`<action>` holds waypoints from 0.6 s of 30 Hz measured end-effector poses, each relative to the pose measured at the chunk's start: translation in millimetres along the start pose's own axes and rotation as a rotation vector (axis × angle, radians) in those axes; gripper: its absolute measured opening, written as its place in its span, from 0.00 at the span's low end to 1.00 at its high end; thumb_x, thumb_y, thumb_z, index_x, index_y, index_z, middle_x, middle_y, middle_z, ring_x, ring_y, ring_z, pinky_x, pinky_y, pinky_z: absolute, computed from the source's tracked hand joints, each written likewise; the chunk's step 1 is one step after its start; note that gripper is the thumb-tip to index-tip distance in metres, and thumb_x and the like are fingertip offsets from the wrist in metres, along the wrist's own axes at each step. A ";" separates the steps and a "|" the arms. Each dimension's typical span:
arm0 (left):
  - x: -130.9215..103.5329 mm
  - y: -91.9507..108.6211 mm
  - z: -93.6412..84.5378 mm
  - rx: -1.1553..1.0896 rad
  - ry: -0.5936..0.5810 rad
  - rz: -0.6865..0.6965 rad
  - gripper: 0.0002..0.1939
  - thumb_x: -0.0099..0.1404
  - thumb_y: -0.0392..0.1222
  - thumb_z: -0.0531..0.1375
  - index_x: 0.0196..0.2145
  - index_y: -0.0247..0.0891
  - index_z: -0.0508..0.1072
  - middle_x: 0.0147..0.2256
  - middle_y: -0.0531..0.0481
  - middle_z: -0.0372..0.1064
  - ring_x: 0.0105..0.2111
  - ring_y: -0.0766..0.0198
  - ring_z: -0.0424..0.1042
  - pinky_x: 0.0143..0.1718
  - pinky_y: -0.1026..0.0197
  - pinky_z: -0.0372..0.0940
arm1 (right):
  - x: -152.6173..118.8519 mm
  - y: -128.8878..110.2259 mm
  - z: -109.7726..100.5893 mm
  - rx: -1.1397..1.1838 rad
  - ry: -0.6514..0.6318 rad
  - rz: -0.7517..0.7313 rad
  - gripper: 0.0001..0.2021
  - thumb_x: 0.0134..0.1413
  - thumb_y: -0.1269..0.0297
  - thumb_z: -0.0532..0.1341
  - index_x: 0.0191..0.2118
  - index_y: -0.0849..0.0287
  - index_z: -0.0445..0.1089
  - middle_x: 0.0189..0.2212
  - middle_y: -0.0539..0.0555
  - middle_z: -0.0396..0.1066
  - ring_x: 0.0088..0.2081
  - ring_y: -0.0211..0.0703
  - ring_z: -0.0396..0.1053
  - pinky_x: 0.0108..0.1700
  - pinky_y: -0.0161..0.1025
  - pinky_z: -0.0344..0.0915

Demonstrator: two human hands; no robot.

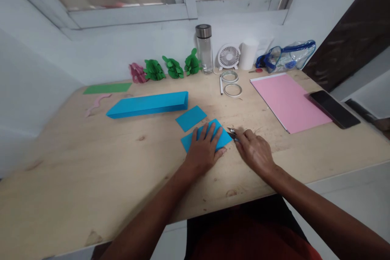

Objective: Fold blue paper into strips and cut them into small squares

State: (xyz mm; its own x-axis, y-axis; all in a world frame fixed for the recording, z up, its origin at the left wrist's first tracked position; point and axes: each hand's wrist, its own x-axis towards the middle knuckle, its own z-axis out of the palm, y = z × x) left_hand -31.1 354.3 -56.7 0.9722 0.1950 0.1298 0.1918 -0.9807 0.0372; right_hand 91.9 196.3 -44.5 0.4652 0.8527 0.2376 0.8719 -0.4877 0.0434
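Observation:
My left hand (204,148) lies flat with fingers spread, pressing a blue piece of paper (226,138) onto the wooden table. In my right hand (255,151) is a small dark-bladed cutting tool (232,133). Its tip is at the right corner of the blue paper; my fingers hide most of its body, so its exact kind is unclear. Just beyond my left hand rests a smaller blue rectangle of paper (191,118). A long folded blue paper strip (149,105) stands farther left.
Along the wall are green paper shapes (154,70), a pink one (138,73), a glass bottle (206,53), a small fan (229,56) and a clear pouch (291,56). Tape rolls (233,90) and a pen (221,85) lie nearer. Pink paper (294,101) and a phone (334,109) are right.

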 end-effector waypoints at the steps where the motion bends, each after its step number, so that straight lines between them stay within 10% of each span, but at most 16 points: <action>1: -0.2 -0.1 0.1 -0.002 0.005 0.002 0.33 0.69 0.57 0.49 0.66 0.38 0.52 0.65 0.38 0.50 0.65 0.42 0.46 0.61 0.37 0.45 | 1.4 -0.2 -0.2 -0.001 -0.014 -0.012 0.20 0.67 0.61 0.46 0.60 0.58 0.61 0.45 0.60 0.71 0.35 0.44 0.68 0.35 0.40 0.60; 18: 0.1 0.0 -3.0 -0.019 -0.010 0.007 0.32 0.68 0.56 0.50 0.66 0.41 0.52 0.65 0.38 0.49 0.65 0.41 0.46 0.60 0.36 0.45 | 17.9 4.7 -0.7 0.026 -0.020 0.033 0.20 0.67 0.60 0.45 0.60 0.57 0.61 0.42 0.59 0.70 0.32 0.43 0.68 0.31 0.39 0.58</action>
State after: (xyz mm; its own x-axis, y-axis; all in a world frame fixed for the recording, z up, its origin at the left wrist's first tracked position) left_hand -31.5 354.4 -53.7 0.9748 0.1883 0.1197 0.1828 -0.9816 0.0553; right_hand 104.2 209.1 -39.3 0.4969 0.8398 0.2186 0.8594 -0.5112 0.0105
